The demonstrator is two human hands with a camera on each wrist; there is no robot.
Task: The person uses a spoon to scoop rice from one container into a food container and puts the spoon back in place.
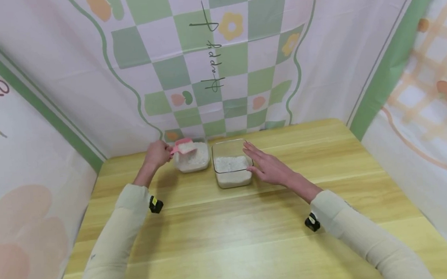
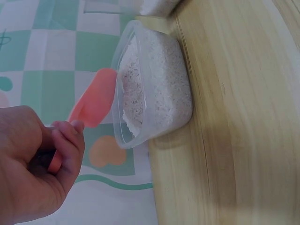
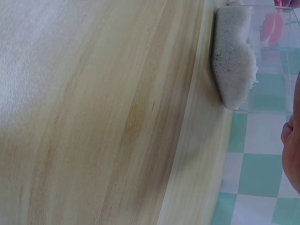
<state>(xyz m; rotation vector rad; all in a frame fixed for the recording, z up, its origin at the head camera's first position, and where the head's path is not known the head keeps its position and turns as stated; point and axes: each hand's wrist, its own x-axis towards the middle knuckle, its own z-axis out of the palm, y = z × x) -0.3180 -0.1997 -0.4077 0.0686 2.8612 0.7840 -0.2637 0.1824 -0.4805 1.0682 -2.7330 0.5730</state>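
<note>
My left hand [image 1: 158, 154] grips the handle of a pink scoop [image 2: 97, 101]. White rice [image 1: 187, 147] lies in the scoop, which is over a clear plastic tub [image 2: 171, 86]. That tub is filled with rice nearly to its rim. To its right stands a square glass container [image 1: 234, 182], partly filled with rice [image 3: 232, 58] whose surface is uneven. My right hand [image 1: 269, 166] has its fingers extended at the right rim of the glass container. In the right wrist view only a part of that hand shows at the edge.
Both containers stand near the back edge of a wooden table [image 1: 229, 241]. Right behind them hangs a green and white checked cloth [image 1: 211, 72]. Pale printed cloths also hang at the left [image 1: 21, 160] and right [image 1: 418, 115].
</note>
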